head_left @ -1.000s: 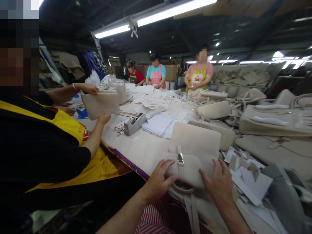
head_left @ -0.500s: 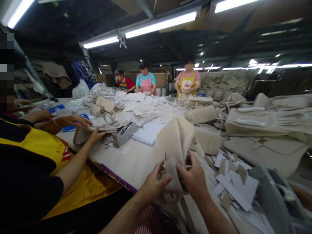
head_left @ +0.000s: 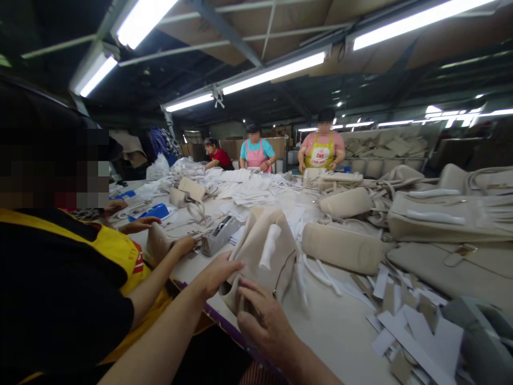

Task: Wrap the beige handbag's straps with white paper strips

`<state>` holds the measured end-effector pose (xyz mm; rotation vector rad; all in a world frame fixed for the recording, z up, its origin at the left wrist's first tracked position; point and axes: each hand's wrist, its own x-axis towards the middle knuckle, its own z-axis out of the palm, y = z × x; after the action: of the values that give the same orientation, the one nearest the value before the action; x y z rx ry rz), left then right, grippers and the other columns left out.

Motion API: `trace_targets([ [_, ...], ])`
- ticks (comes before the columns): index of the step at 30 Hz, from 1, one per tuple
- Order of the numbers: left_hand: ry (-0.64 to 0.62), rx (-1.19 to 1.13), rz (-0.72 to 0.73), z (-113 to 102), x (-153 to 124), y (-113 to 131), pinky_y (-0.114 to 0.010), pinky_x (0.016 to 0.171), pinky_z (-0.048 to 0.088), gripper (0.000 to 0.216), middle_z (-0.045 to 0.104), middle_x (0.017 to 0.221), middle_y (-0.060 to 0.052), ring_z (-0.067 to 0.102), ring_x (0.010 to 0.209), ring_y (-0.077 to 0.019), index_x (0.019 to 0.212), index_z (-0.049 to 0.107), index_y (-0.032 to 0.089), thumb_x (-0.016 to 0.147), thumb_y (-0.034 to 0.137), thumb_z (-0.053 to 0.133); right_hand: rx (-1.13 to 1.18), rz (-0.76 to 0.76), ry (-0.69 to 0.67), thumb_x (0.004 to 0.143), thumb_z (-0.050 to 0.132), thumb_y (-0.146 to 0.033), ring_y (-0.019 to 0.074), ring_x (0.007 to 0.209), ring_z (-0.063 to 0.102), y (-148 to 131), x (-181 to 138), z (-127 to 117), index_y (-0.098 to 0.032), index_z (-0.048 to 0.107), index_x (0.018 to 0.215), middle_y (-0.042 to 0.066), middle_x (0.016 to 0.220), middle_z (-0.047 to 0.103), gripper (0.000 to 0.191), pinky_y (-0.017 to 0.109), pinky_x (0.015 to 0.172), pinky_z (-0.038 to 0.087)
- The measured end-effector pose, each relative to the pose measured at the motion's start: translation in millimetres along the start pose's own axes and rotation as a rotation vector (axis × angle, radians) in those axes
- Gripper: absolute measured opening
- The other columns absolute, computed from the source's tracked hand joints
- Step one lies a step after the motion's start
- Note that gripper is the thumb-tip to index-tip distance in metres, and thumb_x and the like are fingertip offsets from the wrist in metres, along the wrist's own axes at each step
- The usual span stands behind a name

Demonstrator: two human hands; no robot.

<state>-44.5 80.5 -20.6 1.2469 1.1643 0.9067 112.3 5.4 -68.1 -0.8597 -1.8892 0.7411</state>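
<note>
1. The beige handbag (head_left: 264, 254), lying flat a second ago with its clasp flap upward, now stands tilted near the tabletop (head_left: 340, 326) edge, a white strap across its side.
2. Left hand (head_left: 218, 270) fingers clasp its left side; right hand (head_left: 262, 321) fingers grip the bottom corner.
3. Both hands have shifted leftward with it, closer to the tape dispenser (head_left: 219, 235).

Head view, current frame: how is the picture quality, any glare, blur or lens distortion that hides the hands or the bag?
Head view: ceiling tubes blow out white; wide-angle bending at the edges; left hand and right hand slightly motion-soft on the beige bag, still readable.
</note>
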Motion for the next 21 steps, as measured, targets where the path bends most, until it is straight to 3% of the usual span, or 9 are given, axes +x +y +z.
trace_targets([
  [3, 0.152, 0.128, 0.086, -7, 4, -2, -0.023, 0.052, 0.044, 0.032, 0.064, 0.065, 0.000, 0.056, 0.056, -0.0151, 0.091, 0.062, 0.012, 0.061, 0.024, 0.063, 0.193, 0.335, 0.227, 0.079, 0.053, -0.037, 0.0225, 0.109, 0.055, 38, -21, -2, -0.021, 0.066, 0.101, 0.007, 0.111, 0.064, 0.030, 0.037, 0.098, 0.041],
  [5, 0.170, 0.128, 0.149, -8, 3, -5, -0.022, 0.056, 0.045, 0.032, 0.065, 0.068, 0.000, 0.058, 0.060, -0.0153, 0.091, 0.062, 0.013, 0.061, 0.024, 0.063, 0.297, 0.622, 0.376, 0.071, 0.058, -0.052, 0.0274, 0.102, 0.058, 69, -32, -6, -0.017, 0.066, 0.093, 0.010, 0.100, 0.067, 0.042, 0.038, 0.087, 0.048],
  [8, 0.137, 0.068, 0.225, -8, -1, -7, -0.023, 0.060, 0.047, 0.037, 0.066, 0.072, 0.001, 0.059, 0.065, -0.0162, 0.094, 0.063, 0.013, 0.059, 0.025, 0.068, 0.356, 0.824, 0.440, 0.059, 0.064, -0.063, 0.0324, 0.097, 0.060, 104, -42, -14, -0.012, 0.063, 0.099, 0.016, 0.103, 0.065, 0.065, 0.037, 0.071, 0.052],
  [10, 0.127, -0.044, 0.210, -9, -5, -7, -0.023, 0.059, 0.047, 0.043, 0.066, 0.073, 0.000, 0.060, 0.064, -0.0164, 0.095, 0.062, 0.013, 0.056, 0.026, 0.072, 0.406, 0.875, 0.457, 0.060, 0.060, -0.067, 0.0304, 0.094, 0.061, 108, -44, -20, -0.012, 0.059, 0.108, 0.016, 0.106, 0.064, 0.074, 0.035, 0.067, 0.052],
  [13, 0.158, -0.243, 0.149, -5, -13, -10, -0.024, 0.057, 0.048, 0.056, 0.067, 0.077, -0.001, 0.061, 0.063, -0.0174, 0.104, 0.058, 0.015, 0.052, 0.025, 0.076, 0.623, 0.821, 0.452, 0.071, 0.049, -0.069, 0.0256, 0.092, 0.062, 87, -43, -29, -0.014, 0.057, 0.112, 0.011, 0.101, 0.067, 0.070, 0.033, 0.069, 0.051],
  [15, 0.126, -0.368, 0.124, 3, -15, -18, -0.027, 0.059, 0.050, 0.063, 0.068, 0.084, -0.003, 0.063, 0.066, -0.0191, 0.113, 0.053, 0.018, 0.055, 0.026, 0.076, 0.840, 0.724, 0.477, 0.073, 0.052, -0.064, 0.0242, 0.091, 0.063, 65, -45, -40, -0.014, 0.057, 0.112, 0.008, 0.096, 0.068, 0.063, 0.032, 0.072, 0.051],
  [17, 0.035, -0.452, 0.103, 18, -12, -36, -0.029, 0.063, 0.051, 0.064, 0.068, 0.090, -0.005, 0.065, 0.071, -0.0211, 0.118, 0.050, 0.019, 0.060, 0.030, 0.073, 0.907, 0.677, 0.563, 0.069, 0.063, -0.054, 0.0245, 0.090, 0.063, 51, -55, -57, -0.015, 0.053, 0.114, 0.006, 0.095, 0.069, 0.061, 0.032, 0.071, 0.051],
  [19, -0.063, -0.422, 0.070, 38, -4, -62, -0.030, 0.069, 0.052, 0.059, 0.068, 0.095, -0.008, 0.065, 0.078, -0.0223, 0.120, 0.049, 0.016, 0.066, 0.036, 0.067, 0.686, 0.744, 0.671, 0.062, 0.070, -0.050, 0.0259, 0.089, 0.063, 52, -72, -77, -0.018, 0.051, 0.116, 0.004, 0.096, 0.069, 0.065, 0.032, 0.071, 0.051],
  [21, -0.105, -0.232, 0.009, 60, 8, -91, -0.032, 0.075, 0.051, 0.054, 0.067, 0.100, -0.011, 0.065, 0.085, -0.0230, 0.121, 0.048, 0.012, 0.073, 0.037, 0.056, 0.290, 0.831, 0.729, 0.058, 0.068, -0.052, 0.0276, 0.093, 0.061, 71, -94, -97, -0.020, 0.054, 0.111, 0.004, 0.097, 0.068, 0.063, 0.033, 0.077, 0.050],
])
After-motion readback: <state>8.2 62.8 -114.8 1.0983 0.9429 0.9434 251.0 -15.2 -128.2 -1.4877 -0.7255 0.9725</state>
